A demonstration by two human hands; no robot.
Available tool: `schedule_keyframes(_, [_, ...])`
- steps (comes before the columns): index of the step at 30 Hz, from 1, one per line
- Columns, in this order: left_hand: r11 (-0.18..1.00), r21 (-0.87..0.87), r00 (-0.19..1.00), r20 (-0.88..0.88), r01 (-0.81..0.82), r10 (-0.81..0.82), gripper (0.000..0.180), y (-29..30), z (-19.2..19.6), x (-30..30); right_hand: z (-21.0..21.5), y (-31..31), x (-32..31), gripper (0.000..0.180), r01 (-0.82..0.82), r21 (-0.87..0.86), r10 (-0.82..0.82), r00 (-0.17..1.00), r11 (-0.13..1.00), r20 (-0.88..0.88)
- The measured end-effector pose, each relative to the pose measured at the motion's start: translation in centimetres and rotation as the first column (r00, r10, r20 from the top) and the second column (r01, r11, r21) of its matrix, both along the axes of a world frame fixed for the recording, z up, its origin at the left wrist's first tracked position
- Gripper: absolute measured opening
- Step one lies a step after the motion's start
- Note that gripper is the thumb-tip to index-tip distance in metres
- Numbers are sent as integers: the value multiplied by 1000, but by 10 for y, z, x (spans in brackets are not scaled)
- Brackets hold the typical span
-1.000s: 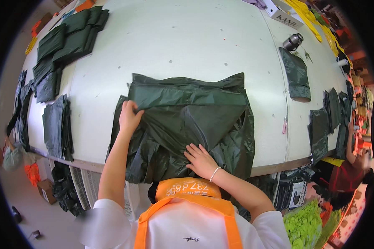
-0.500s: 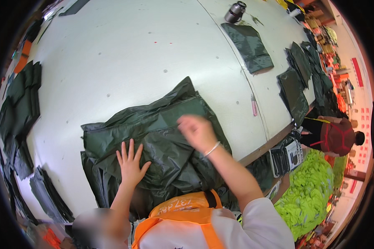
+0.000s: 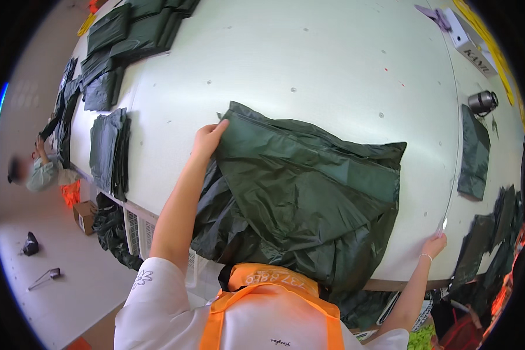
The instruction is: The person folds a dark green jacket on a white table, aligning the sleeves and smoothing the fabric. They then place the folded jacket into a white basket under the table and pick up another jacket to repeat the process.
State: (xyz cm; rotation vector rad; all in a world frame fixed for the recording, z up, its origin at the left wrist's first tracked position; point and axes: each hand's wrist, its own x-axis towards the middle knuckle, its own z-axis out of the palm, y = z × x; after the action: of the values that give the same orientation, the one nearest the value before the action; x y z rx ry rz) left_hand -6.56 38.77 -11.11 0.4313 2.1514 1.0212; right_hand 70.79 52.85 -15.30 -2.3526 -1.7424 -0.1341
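A dark green, shiny, coated-fabric garment (image 3: 297,192) lies rumpled in front of me, its far edge folded into a flat band. At that band's left corner my left hand (image 3: 209,139) is closed, thumb and fingers pinching the fabric. Far to the right, near the table's front edge, my right hand (image 3: 433,245) is closed around a small slim tool (image 3: 444,224). Only the tool's pale, shiny end shows past the fingers, so its exact kind cannot be made out.
Stacks of dark green folded pieces (image 3: 108,149) and bundles (image 3: 140,32) lie left on the white table (image 3: 332,76). A folded piece (image 3: 473,154), a metal flask (image 3: 483,103) and a white box (image 3: 469,44) are right. Another person (image 3: 44,172) works at far left.
The view has swung left. My left hand went from lying flat on the garment to pinching its corner. My right hand moved from above the garment to the small tool on the table.
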Motion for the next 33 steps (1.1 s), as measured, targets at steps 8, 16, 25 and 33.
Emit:
schedule_keyframes(8, [954,260,958,277,-148,74,20,18,25,7,52,33,-98,31,-17,132,91,810,991,-579])
schedule_keyframes(16, [891,451,975,215,-50,-55,22,21,88,43,81,20,-214,29,-264,-10,190,719,964,-668])
schedule_keyframes(25, [947,230,959,224,-226,175,52,-58,38,34,10,11,-65,27,-9,-75,3,997,997,-75])
schedule_keyframes(33, [953,277,989,109,-125,98,41,-82,17,72,95,-75,-227,28,-272,-428,-303,400,862,-865])
